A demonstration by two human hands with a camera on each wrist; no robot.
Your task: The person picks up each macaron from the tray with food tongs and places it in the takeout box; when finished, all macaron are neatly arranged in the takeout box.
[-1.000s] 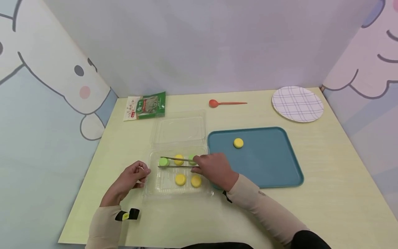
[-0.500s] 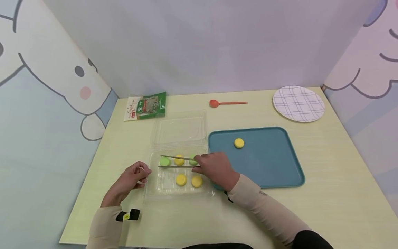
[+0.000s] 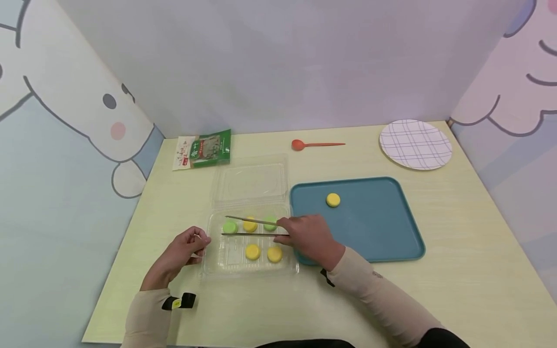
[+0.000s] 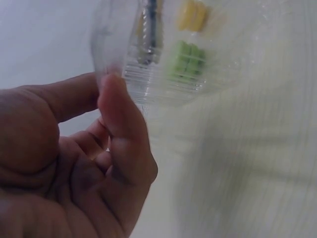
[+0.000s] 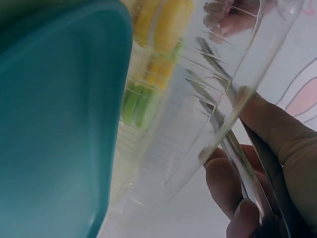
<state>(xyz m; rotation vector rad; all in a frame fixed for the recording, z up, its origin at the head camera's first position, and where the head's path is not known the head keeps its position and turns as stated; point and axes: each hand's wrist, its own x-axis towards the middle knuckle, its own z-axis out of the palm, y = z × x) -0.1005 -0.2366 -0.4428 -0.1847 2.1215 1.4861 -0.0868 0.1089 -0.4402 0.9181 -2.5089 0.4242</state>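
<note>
My left hand [image 3: 184,249] pinches the left rim of an open clear plastic container [image 3: 226,266] between thumb and fingers, as the left wrist view shows. In my right hand [image 3: 311,239] is a pair of metal tongs [image 3: 256,235], its arms apart and reaching left over the container. Between the tong tips sits a green macaron [image 3: 230,227], with gaps to both arms. A yellow macaron [image 3: 250,224] and another green macaron [image 3: 270,223] lie in the same row, partly behind the tongs. Two more yellow macarons [image 3: 253,252] sit in the front row.
Right of the container lies a blue tray [image 3: 370,227] with one yellow macaron [image 3: 333,200] on it. The container's clear lid [image 3: 251,181] is folded back. Behind are a green food packet [image 3: 211,149], a red spoon [image 3: 298,145] and a checked plate [image 3: 415,145].
My right hand has shifted slightly right and the tong arms have spread wider around the green macaron. My left hand keeps its place on the container's rim.
</note>
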